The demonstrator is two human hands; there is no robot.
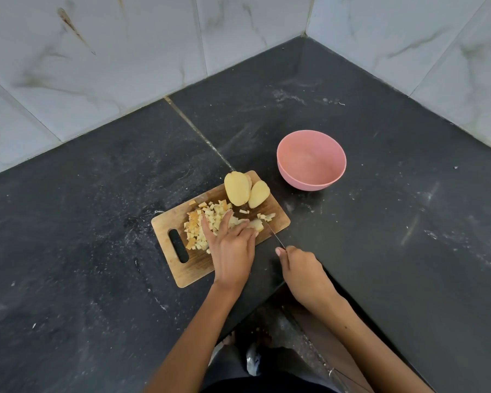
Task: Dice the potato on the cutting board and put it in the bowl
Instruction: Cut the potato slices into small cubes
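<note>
My left hand presses a potato piece flat | right hand grips knife | bowl beyond my knuckles, probably empty | blade near fingertips, a slip could cut me

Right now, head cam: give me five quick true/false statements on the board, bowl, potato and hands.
1. The pink bowl holds diced potato. False: it is empty.
2. The right hand holds the knife. True.
3. All the potato is diced. False: two large potato pieces lie uncut at the far end of the cutting board.
4. The left hand rests on the board, fingers on the potato being cut. True.
5. The bowl stands on the board. False: it stands on the dark counter, beyond the board.
</note>
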